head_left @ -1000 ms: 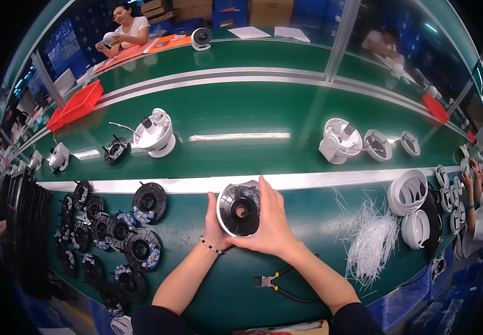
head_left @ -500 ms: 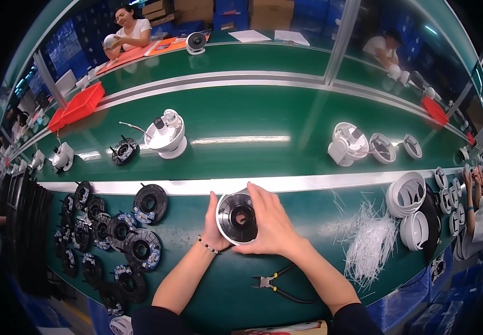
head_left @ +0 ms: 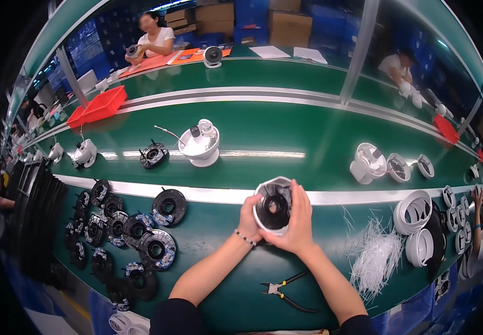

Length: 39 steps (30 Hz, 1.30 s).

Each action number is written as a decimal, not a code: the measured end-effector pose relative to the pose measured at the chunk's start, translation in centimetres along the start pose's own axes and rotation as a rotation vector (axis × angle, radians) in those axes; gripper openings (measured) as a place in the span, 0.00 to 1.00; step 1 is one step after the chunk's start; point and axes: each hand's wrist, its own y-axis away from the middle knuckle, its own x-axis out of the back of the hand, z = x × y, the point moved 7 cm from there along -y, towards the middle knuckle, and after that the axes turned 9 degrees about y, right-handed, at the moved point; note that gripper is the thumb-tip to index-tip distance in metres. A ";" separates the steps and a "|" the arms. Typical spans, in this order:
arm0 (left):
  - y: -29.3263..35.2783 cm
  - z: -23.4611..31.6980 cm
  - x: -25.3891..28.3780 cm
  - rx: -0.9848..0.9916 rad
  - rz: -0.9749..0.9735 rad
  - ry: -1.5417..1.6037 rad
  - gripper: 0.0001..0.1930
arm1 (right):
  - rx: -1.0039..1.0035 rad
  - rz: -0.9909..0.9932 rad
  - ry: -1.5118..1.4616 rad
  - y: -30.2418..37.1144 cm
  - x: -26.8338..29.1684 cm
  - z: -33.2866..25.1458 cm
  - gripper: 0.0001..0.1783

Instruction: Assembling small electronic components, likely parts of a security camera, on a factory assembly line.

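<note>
While pliers (head_left: 275,288) lie spread on the green table (head_left: 236,301), the left hand (head_left: 247,221) and right hand (head_left: 299,224) clamp 1 black-centred white housing (head_left: 275,218) between them.

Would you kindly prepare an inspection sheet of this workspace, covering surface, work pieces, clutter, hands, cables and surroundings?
Surface: green bench, pale strip along its far edge.
Work pieces: white-rimmed black round part, held above the bench; black ring parts grouped at left.
Clutter: loose heap of thin white strips; pliers lying with handles spread.
Hands: left hand and right hand grip the round part from either side.
Cables: thin wire extending from a white bowl-shaped housing.
Surroundings: co-worker beyond; red tray at far left.
</note>
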 end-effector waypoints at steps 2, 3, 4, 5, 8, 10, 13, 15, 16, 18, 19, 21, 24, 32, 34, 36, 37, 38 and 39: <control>-2.5 0.2 -0.5 0.047 -0.034 0.072 0.23 | -0.011 0.041 0.053 -0.4 0.7 0.7 0.60; -3.7 1.5 0.6 -0.025 0.023 0.034 0.22 | -0.026 0.005 0.082 -0.3 0.8 0.1 0.60; -4.8 2.8 1.8 -0.095 0.079 -0.003 0.22 | -0.031 -0.025 0.082 0.1 1.4 -0.7 0.59; -5.8 4.1 3.0 -0.165 0.142 0.006 0.19 | 0.010 -0.125 0.027 0.9 1.4 -1.3 0.56; -9.4 7.1 7.0 -0.226 0.219 -0.050 0.15 | 0.120 -0.602 -0.018 5.2 1.9 -3.3 0.50; -11.4 8.5 7.9 -0.342 0.275 -0.130 0.11 | 0.150 -0.844 0.061 9.0 2.4 -3.9 0.51; -11.5 10.0 8.1 -0.389 0.409 -0.349 0.10 | 0.180 -0.936 0.119 12.5 3.2 -4.1 0.52; -10.2 10.8 7.6 -0.390 0.428 -0.463 0.13 | 0.177 -0.904 0.130 13.2 3.8 -3.6 0.52; -8.9 11.2 7.8 -0.411 0.466 -0.394 0.18 | 0.164 -0.868 0.143 13.1 4.1 -3.3 0.52; -6.7 12.2 6.9 -0.445 0.404 -0.230 0.33 | 0.129 -0.841 0.177 13.0 4.8 -2.6 0.48; -6.1 12.7 6.8 -0.459 0.429 -0.134 0.34 | 0.096 -0.799 0.153 12.9 5.1 -1.9 0.47; -5.2 14.8 7.2 -0.493 0.499 -0.038 0.31 | 0.107 -0.703 0.152 12.1 6.0 -2.3 0.41; -4.9 17.4 6.9 -0.558 0.464 -0.322 0.25 | 0.116 -0.690 0.103 12.7 5.8 -1.9 0.35; 1.6 13.1 2.5 -0.356 0.268 -0.447 0.24 | -0.347 -0.380 -0.418 12.8 10.6 1.3 0.25; 3.5 8.8 0.3 -0.182 0.230 -0.498 0.24 | -0.488 -0.266 -0.673 12.5 12.0 3.8 0.26; 5.7 5.0 -0.3 0.030 0.251 -0.560 0.25 | -0.437 -0.215 -0.653 9.8 13.9 4.5 0.27; 7.2 3.4 -0.6 0.067 0.243 -0.573 0.26 | -0.386 -0.248 -0.637 8.2 14.5 4.4 0.27; 8.2 1.7 -0.5 0.110 0.231 -0.582 0.28 | -0.394 -0.250 -0.639 6.7 14.9 4.3 0.27; 9.0 0.1 -0.4 0.177 0.234 -0.568 0.29 | -0.250 -0.238 -0.458 4.8 16.0 3.2 0.28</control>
